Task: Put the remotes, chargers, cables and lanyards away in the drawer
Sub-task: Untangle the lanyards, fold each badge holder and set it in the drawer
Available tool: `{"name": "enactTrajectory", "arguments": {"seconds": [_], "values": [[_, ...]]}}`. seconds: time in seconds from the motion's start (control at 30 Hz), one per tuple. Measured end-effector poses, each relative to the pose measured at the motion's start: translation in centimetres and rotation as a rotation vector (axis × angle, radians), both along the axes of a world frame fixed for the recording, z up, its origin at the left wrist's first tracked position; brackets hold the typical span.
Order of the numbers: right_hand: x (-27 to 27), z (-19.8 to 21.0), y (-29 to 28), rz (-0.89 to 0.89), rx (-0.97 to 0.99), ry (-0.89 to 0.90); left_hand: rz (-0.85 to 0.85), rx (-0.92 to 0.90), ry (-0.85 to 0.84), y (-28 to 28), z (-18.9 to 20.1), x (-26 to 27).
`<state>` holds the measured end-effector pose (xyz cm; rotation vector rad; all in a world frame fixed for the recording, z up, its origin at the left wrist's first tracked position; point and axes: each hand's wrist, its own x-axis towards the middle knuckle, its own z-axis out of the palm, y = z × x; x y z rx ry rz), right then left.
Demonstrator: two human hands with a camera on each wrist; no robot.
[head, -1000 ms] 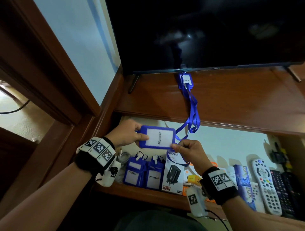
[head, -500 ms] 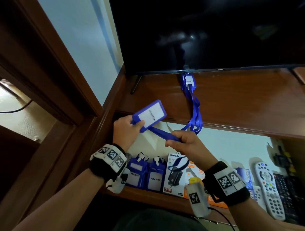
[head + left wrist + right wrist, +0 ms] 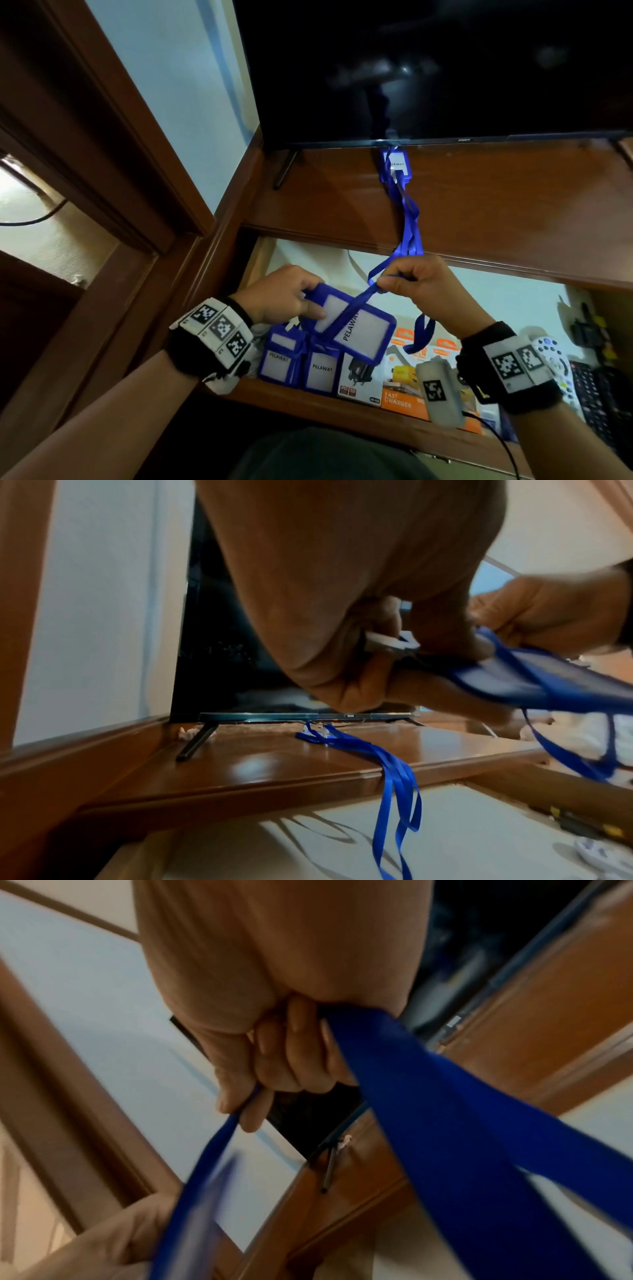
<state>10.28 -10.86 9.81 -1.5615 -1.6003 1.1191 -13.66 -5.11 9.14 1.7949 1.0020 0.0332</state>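
Observation:
Over the open drawer (image 3: 308,394), my left hand (image 3: 287,299) grips the clip end of a blue badge holder (image 3: 356,329) marked PELAWAT. My right hand (image 3: 416,284) pinches its blue strap (image 3: 363,301), which crosses the badge face; a loop (image 3: 421,334) of it hangs below my right hand. In the left wrist view the badge holder (image 3: 534,680) juts from my left hand (image 3: 394,653). The right wrist view shows the strap (image 3: 428,1096) gripped in my right hand's fingers (image 3: 291,1056). A second lanyard (image 3: 399,192) lies on the shelf under the TV, its strap hanging into the drawer.
Inside the drawer stand two more PELAWAT badge holders (image 3: 298,363), charger boxes (image 3: 400,380), a white remote (image 3: 555,363) and a black remote (image 3: 592,394). A dark TV (image 3: 428,68) stands on the wooden shelf (image 3: 496,212) above. A door frame (image 3: 113,137) rises at left.
My left hand brought the badge holder down from beside the shelf edge to just above the drawer. My right hand slid along the strap and lifted it across the badge.

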Motion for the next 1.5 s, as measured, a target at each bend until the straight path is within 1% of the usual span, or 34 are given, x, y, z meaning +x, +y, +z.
{"name": "enactTrajectory", "arguments": {"seconds": [0.07, 0.13, 0.23, 0.3, 0.33, 0.4, 0.47, 0.53, 0.67, 0.73, 0.8, 0.9, 0.97, 1.03, 1.07, 1.17, 1.2, 1.27, 1.33, 1.4, 1.47, 1.5], "values": [[-0.2, -0.5, 0.1, -0.05, -0.051, 0.147, 0.082, -0.191, -0.228, -0.4, 0.4, 0.0], [-0.8, -0.9, 0.2, -0.116, -0.09, 0.294, 0.171, -0.271, -0.379, -0.6, 1.0, 0.3], [-1.8, -1.3, 0.3, -0.167, -0.167, 0.451, 0.233, -0.302, -0.505, -0.8, 1.5, 1.2], [-2.7, -1.9, 0.2, -0.276, -0.302, 0.595, 0.276, -0.332, -0.579, -1.0, 1.6, 1.8], [-3.2, -2.0, 0.2, -0.317, -0.319, 0.643, 0.313, -0.337, -0.611, -1.0, 1.7, 2.1], [-4.3, -2.9, 0.5, -0.296, -0.259, 0.672, 0.399, -0.289, -0.624, -1.0, 1.8, 2.4], [-4.7, -3.1, 0.6, -0.275, -0.228, 0.686, 0.478, -0.203, -0.56, -0.9, 1.8, 2.4], [-4.4, -3.3, 0.7, -0.274, -0.252, 0.674, 0.54, -0.149, -0.515, -1.0, 1.6, 2.2], [-3.9, -4.0, 0.0, -0.108, -0.213, 0.582, 0.697, -0.062, -0.516, -1.1, 1.1, 2.6], [-4.0, -4.2, -0.1, -0.088, -0.189, 0.568, 0.779, -0.003, -0.499, -1.1, 0.8, 3.1], [-4.1, -3.8, -0.2, -0.074, -0.152, 0.486, 0.838, 0.055, -0.481, -1.1, 0.5, 3.5], [-4.4, -2.5, -0.5, -0.004, -0.063, 0.272, 0.893, 0.17, -0.398, -1.2, 0.0, 3.9], [-4.6, -1.5, -0.6, 0.037, -0.029, 0.108, 0.862, 0.275, -0.311, -1.4, -0.1, 3.8], [-4.5, -0.8, -0.8, 0.097, -0.017, -0.045, 0.769, 0.364, -0.225, -1.6, 0.0, 3.5], [-4.4, -0.5, -0.9, 0.135, -0.018, -0.11, 0.692, 0.4, -0.163, -1.8, 0.1, 3.3], [-4.1, 0.1, -1.3, 0.252, -0.033, -0.277, 0.383, 0.528, 0.127, -2.3, -0.2, 2.8], [-4.0, 0.2, -1.4, 0.273, -0.043, -0.301, 0.295, 0.527, 0.203, -2.5, -0.4, 2.5], [-3.6, 0.3, -1.7, 0.281, -0.066, -0.287, 0.125, 0.469, 0.309, -2.7, -0.9, 2.1], [-3.3, 0.2, -2.0, 0.279, -0.081, -0.268, -0.036, 0.379, 0.352, -2.8, -1.0, 1.8], [-3.0, -0.2, -2.3, 0.256, -0.087, -0.22, -0.156, 0.276, 0.343, -3.0, -0.7, 1.8], [-2.6, -0.6, -2.6, 0.193, -0.085, -0.127, -0.255, 0.233, 0.327, -3.2, -0.3, 2.0], [-2.3, -0.9, -2.7, 0.143, -0.08, -0.072, -0.271, 0.223, 0.288, -3.3, -0.1, 2.1]]}}
